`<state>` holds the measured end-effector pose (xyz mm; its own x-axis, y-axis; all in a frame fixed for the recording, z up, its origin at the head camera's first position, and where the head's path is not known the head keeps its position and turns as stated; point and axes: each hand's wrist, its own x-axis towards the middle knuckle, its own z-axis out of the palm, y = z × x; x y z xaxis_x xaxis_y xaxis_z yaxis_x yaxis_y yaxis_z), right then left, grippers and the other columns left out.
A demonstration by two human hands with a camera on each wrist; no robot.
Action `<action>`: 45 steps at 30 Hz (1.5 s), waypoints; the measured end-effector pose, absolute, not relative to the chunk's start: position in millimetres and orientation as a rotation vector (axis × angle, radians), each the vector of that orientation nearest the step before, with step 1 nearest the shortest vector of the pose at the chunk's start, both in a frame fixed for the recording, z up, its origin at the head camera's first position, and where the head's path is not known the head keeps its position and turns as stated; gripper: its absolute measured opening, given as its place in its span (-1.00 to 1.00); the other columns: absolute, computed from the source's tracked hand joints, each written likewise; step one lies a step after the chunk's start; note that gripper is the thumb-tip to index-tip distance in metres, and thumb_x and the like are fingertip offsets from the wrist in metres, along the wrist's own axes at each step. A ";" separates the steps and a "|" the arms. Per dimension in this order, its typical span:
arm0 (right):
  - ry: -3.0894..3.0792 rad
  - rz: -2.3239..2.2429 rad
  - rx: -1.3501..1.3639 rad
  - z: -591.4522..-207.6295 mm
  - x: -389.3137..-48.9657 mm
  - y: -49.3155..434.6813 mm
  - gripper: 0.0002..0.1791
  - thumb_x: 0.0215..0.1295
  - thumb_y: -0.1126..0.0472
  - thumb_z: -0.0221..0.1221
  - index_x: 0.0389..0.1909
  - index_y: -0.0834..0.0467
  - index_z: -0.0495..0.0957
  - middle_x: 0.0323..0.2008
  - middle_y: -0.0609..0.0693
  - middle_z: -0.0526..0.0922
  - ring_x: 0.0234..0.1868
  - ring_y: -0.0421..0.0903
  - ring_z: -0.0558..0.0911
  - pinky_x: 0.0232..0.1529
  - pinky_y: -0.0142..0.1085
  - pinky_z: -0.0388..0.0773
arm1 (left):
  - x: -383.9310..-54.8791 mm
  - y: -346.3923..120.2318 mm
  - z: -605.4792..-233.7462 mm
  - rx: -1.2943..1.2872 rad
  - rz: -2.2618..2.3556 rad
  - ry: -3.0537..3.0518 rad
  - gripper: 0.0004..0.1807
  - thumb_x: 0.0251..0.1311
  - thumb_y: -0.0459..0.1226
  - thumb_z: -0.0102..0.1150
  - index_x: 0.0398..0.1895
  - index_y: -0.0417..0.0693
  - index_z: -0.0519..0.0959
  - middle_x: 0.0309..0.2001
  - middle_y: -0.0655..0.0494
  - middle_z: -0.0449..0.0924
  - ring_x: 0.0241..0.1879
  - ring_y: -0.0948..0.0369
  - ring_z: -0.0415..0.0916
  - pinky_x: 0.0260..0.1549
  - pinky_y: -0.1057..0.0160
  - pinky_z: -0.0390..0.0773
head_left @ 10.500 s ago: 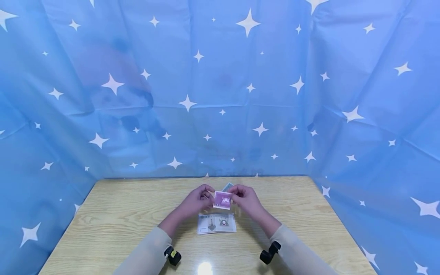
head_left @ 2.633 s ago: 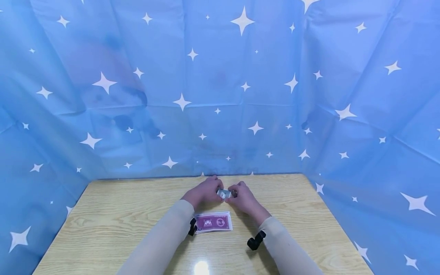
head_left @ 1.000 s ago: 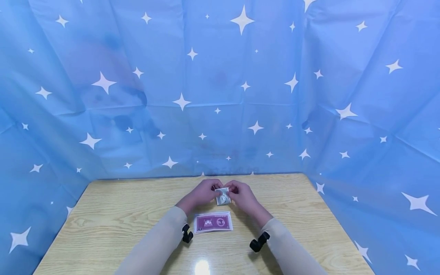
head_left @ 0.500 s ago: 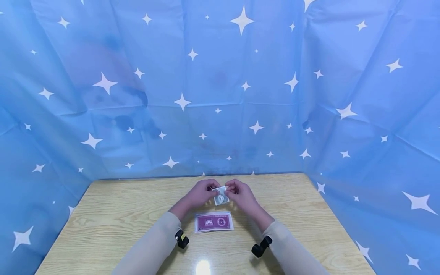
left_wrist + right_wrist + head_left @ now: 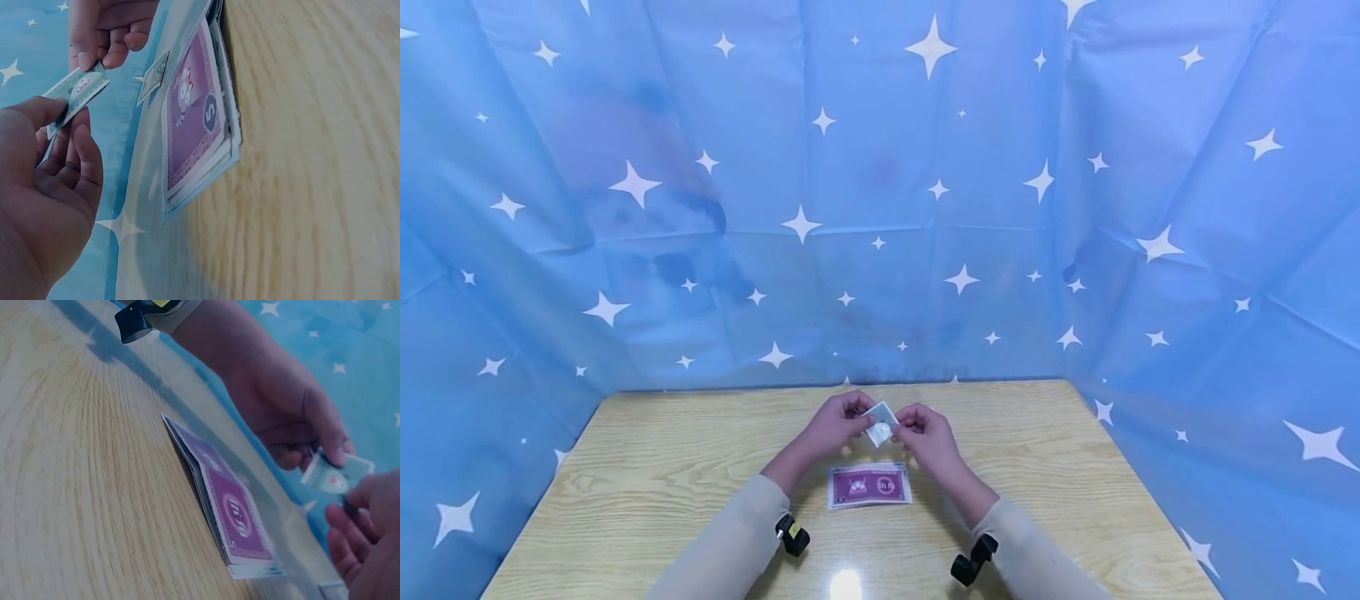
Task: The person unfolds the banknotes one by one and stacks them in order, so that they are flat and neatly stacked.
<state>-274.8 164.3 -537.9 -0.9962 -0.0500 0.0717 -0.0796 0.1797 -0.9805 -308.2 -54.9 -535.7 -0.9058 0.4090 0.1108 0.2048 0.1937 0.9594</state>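
Between both hands, a folded pale green play banknote [image 5: 881, 423] is held up above the table. My left hand [image 5: 838, 421] pinches its left side between thumb and fingers, and my right hand [image 5: 927, 433] pinches the opposite side. In the left wrist view the note [image 5: 78, 94] shows a small printed figure on a narrow folded face. Nearer the body lies a stack of play banknotes [image 5: 869, 485], a purple 5 note on top, with paler notes beneath. Its layers and uneven crease show in the right wrist view, where the stack [image 5: 234, 515] sits untouched.
Another small note [image 5: 153, 78] lies on the table beyond the stack, hidden behind the hands in the head view. The light wood table [image 5: 685, 467] meets a blue star-patterned curtain [image 5: 880, 250] at its back and sides.
Earlier both hands held a purple note over a stack topped by a grey 1; now purple tops the stack and a green note is held. Lately that note has turned and tilted between the fingers.
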 end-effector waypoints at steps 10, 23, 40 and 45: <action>-2.563 1.916 0.342 -528.1 -271.8 172.1 -0.89 0.44 0.40 0.34 -0.08 0.24 0.74 -0.26 0.10 0.72 -0.23 0.14 0.67 -0.25 -0.20 0.69 | -296.9 -66.5 -540.1 0.677 1.664 2.286 -0.87 0.56 -0.24 0.32 0.04 -0.06 0.68 -0.18 0.09 0.68 -0.23 0.14 0.59 -0.20 0.15 0.69; -2.710 1.776 0.660 -519.0 -274.1 178.2 -0.83 0.49 0.37 0.33 -0.01 0.16 0.80 -0.22 0.04 0.74 -0.29 -0.12 0.65 -0.24 -0.34 0.64 | -273.2 -70.9 -541.8 0.664 1.735 2.346 -0.88 0.52 -0.31 0.33 0.01 0.09 0.70 -0.23 0.10 0.65 -0.27 0.17 0.53 -0.28 0.28 0.61; -2.647 1.885 0.650 -518.8 -259.5 181.9 -0.72 0.51 0.35 0.36 0.17 0.28 0.70 -0.21 0.04 0.69 -0.30 -0.15 0.58 -0.29 -0.40 0.55 | -252.7 -62.0 -545.4 0.413 1.999 2.203 -0.88 0.52 -0.31 0.37 0.00 -0.14 0.73 -0.17 0.05 0.70 -0.28 0.15 0.67 -0.23 0.18 0.78; -2.649 1.897 0.638 -519.6 -255.4 183.8 -0.73 0.52 0.32 0.38 0.16 0.20 0.72 -0.17 0.07 0.70 -0.25 -0.11 0.64 -0.25 -0.35 0.60 | -250.2 -60.7 -545.8 0.382 2.049 2.178 -0.86 0.52 -0.31 0.38 0.00 -0.17 0.72 -0.14 0.03 0.71 -0.27 0.14 0.69 -0.24 0.19 0.78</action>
<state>-255.4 183.8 -519.6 -0.9108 -0.4059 0.0761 -0.2027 0.2789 -0.9387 -250.2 -60.7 -545.8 -0.9599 0.2687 0.0796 0.0958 0.0478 0.9943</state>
